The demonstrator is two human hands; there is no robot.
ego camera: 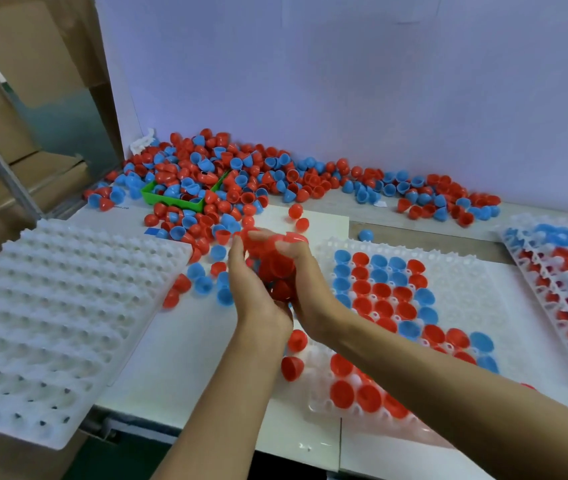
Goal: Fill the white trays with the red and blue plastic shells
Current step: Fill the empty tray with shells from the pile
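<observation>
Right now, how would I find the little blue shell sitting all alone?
Look at the half-filled white tray under the right hand. Just past its far edge, on the bare table strip, sits one blue shell. It is alone, dome up, apart from the big pile.

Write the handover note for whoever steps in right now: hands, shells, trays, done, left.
Left hand and right hand: cupped together round a bunch of red shells, above the table.
Loose shell pile: along the back wall, around a green bin.
Middle tray: partly filled; far-right pockets still bare.
Right tray: looks nearly full, blurred at the edge.
Left tray: no shells yet.
Left: finish the middle tray, then fill the left one.
</observation>
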